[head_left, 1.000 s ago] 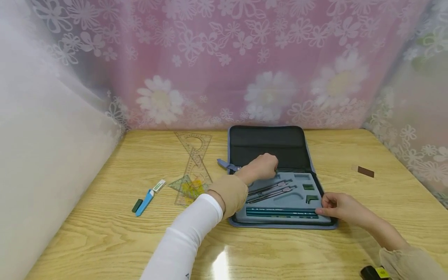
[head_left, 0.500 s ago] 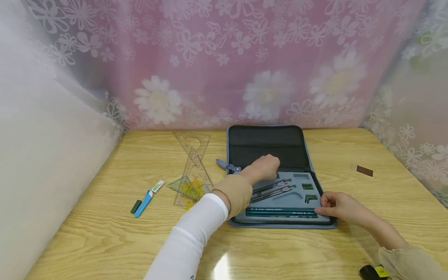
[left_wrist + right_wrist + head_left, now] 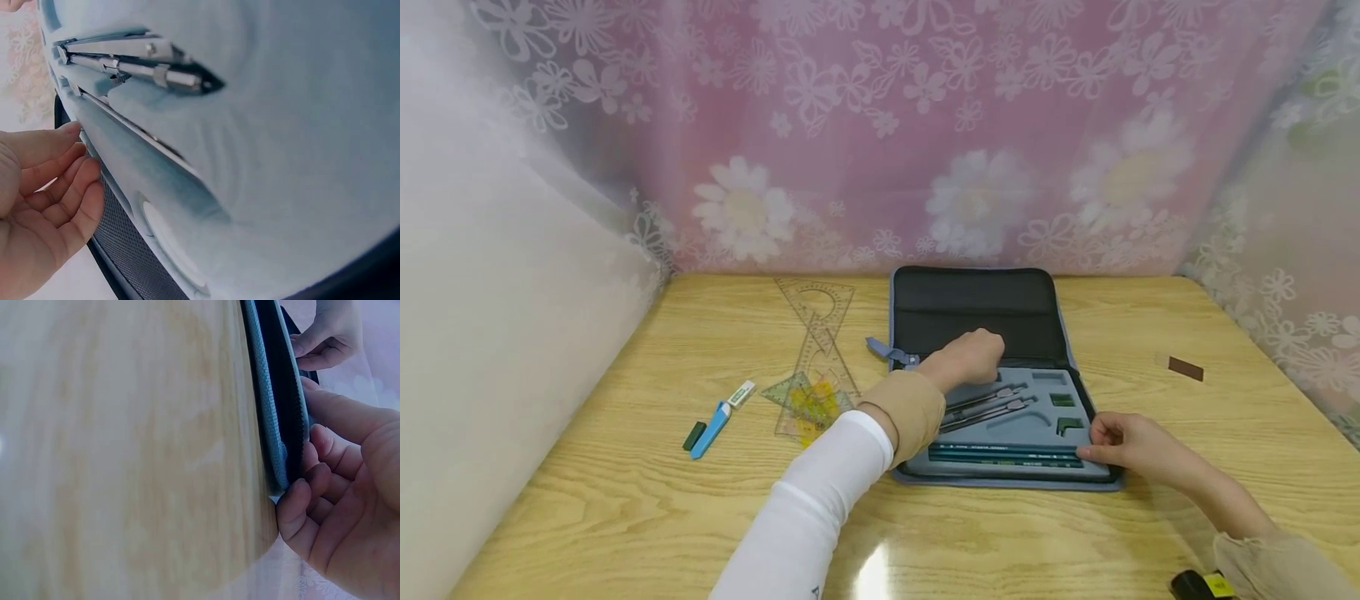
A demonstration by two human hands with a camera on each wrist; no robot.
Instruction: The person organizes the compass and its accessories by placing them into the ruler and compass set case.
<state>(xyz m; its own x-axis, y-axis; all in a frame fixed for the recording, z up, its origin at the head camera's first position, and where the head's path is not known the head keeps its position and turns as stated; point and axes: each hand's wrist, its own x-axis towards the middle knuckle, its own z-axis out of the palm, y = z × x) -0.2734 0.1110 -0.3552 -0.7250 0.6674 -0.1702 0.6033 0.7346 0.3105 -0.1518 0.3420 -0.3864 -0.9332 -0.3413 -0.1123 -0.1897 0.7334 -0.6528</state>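
An open zippered drawing-set case [image 3: 970, 292] holds a grey-blue moulded tray [image 3: 977, 435]. Two metal compasses [image 3: 988, 414] lie slanted in its slots, and dark green pencils [image 3: 992, 458] fill the front slot. My left hand [image 3: 966, 358] reaches over the tray's back edge. In the left wrist view, thumb and index finger [image 3: 53, 172] come together at that edge, beside a thin metal bar [image 3: 140, 134]; whether they pinch anything is hidden. My right hand [image 3: 1127, 446] grips the case's front right edge, its thumb on top by the pencil ends and fingers [image 3: 312, 469] curled at the zipper side.
Transparent set squares [image 3: 816, 333] overlap left of the case, with a yellow-printed template [image 3: 812, 404]. Farther left are a blue pen-like tool [image 3: 710, 431], a white-and-green eraser [image 3: 742, 394] and a dark green block [image 3: 694, 436]. A brown strip [image 3: 1186, 368] lies right; a black-and-yellow object [image 3: 1202, 585] sits front right.
My left hand has shifted slightly to the right along the tray's back edge. The right hand keeps its hold on the case.
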